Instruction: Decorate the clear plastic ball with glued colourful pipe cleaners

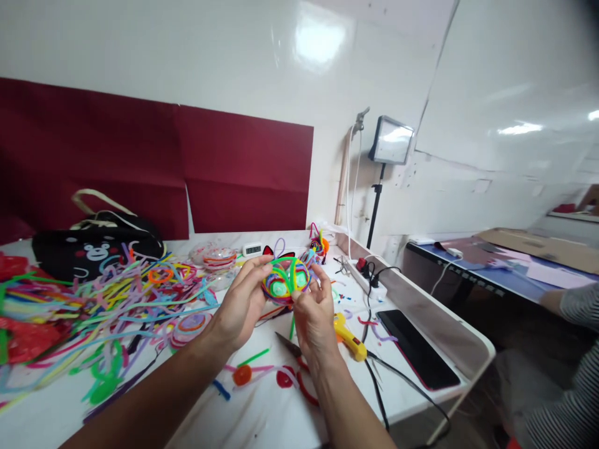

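Between my two hands, above the white table, is a mask-like shape made of coloured pipe cleaners (286, 279), with green rounds and a green strip down its middle. My left hand (246, 299) grips its left edge between thumb and fingers. On the right side, my right hand (316, 308) pinches its lower middle, fingers curled behind its edge. Scissors with red handles (306, 380) lie partly hidden under my right wrist. A yellow hot glue gun (350, 338) rests just right of that hand.
Loose pipe cleaners (140, 299) cover the table's left side, before a black bag (93, 249). A small digital clock (253, 249) stands behind my hands. To the right are a power strip (369, 280), cables and a black phone (418, 349). Another person's striped sleeve (580, 305) shows far right.
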`<action>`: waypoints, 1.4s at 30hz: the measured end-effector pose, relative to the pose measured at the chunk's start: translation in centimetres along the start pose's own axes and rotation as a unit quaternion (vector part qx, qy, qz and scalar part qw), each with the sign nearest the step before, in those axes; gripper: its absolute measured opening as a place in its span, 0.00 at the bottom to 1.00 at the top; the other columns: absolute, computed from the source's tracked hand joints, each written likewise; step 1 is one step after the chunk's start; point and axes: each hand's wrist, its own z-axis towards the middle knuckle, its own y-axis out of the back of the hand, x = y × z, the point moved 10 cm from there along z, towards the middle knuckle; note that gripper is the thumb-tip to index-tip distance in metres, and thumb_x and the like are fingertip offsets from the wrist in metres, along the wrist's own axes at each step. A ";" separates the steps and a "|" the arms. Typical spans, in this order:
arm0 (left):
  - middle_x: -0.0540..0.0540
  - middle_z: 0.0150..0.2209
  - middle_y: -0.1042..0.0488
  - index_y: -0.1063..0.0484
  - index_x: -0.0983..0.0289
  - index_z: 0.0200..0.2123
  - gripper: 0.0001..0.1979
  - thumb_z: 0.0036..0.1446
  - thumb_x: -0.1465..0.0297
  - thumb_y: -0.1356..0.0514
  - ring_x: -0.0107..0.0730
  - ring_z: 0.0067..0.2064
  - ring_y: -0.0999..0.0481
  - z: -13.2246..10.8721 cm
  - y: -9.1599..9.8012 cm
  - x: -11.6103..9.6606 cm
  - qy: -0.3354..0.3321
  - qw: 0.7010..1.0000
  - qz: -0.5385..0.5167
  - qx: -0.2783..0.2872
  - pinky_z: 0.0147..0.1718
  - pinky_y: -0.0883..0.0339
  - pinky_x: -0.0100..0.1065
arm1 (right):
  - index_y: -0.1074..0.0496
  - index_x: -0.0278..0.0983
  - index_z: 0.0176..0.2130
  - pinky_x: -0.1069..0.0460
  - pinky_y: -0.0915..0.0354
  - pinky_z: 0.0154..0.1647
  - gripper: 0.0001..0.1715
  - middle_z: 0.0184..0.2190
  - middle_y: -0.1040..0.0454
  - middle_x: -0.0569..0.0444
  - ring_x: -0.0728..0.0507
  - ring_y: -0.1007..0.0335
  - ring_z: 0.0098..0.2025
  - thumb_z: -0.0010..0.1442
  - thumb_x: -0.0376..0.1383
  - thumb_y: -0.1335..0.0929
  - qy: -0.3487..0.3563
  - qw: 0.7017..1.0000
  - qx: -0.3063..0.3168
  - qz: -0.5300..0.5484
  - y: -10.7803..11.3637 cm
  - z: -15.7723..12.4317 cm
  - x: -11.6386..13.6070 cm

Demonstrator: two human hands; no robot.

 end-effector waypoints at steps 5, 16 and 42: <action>0.52 0.40 0.22 0.29 0.61 0.43 0.20 0.45 0.71 0.30 0.34 0.43 0.22 -2.0 -1.0 0.2 -0.007 0.999 0.047 0.001 0.43 0.29 0.33 | 0.46 0.47 0.59 0.47 0.32 0.52 0.46 0.52 0.34 0.50 0.43 0.28 0.50 0.45 0.34 0.25 0.063 0.998 0.022 0.001 -0.2 -1.2 1.4; 0.59 0.54 0.25 0.34 0.60 0.49 0.27 0.46 0.68 0.29 0.46 0.55 0.24 -5.2 0.4 2.8 -0.020 0.993 0.111 -0.021 0.55 0.31 0.42 | 0.45 0.44 0.59 0.46 0.29 0.48 0.46 0.51 0.36 0.49 0.42 0.28 0.50 0.45 0.32 0.26 0.137 0.989 -0.055 -0.012 1.9 -3.8 1.9; 0.56 0.57 0.27 0.38 0.50 0.59 0.28 0.60 0.78 0.38 0.38 0.56 0.23 -7.5 5.7 4.7 -0.172 0.963 0.192 0.074 0.52 0.26 0.36 | 0.39 0.46 0.58 0.50 0.27 0.46 0.37 0.54 0.36 0.48 0.44 0.26 0.50 0.53 0.32 0.25 0.080 0.985 -0.091 -0.126 4.5 -8.6 -2.3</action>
